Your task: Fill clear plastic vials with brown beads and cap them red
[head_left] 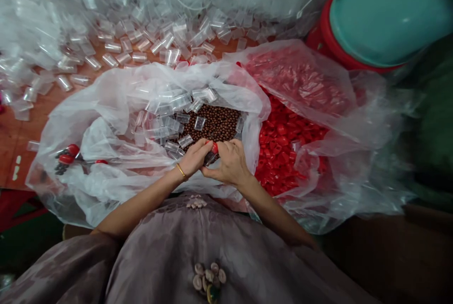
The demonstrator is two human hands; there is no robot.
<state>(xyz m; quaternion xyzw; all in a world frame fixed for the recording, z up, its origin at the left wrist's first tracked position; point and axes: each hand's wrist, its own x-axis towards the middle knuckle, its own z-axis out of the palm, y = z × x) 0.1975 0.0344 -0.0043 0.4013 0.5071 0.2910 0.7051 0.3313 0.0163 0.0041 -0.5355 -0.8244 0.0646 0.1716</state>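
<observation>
My left hand point(194, 157) and my right hand point(230, 162) meet over the near edge of a plastic bag point(120, 89). Between them they pinch a small clear container point(211, 157) with a red cap point(214, 147) at its upper end. Fingers cover much of it, so how far the cap is seated cannot be seen. Just beyond my hands, many small brown beads point(219, 122) lie in the bag. Clear plastic tubes point(166, 127) are heaped on their left, and a few rest on the beads.
On the right, a bag holds many red caps point(279, 148). Loose clear tubes point(123, 46) cover the back of the reddish table point(17, 139). A few red-capped containers point(67, 157) lie at left. A teal bucket point(385, 16) stands at back right.
</observation>
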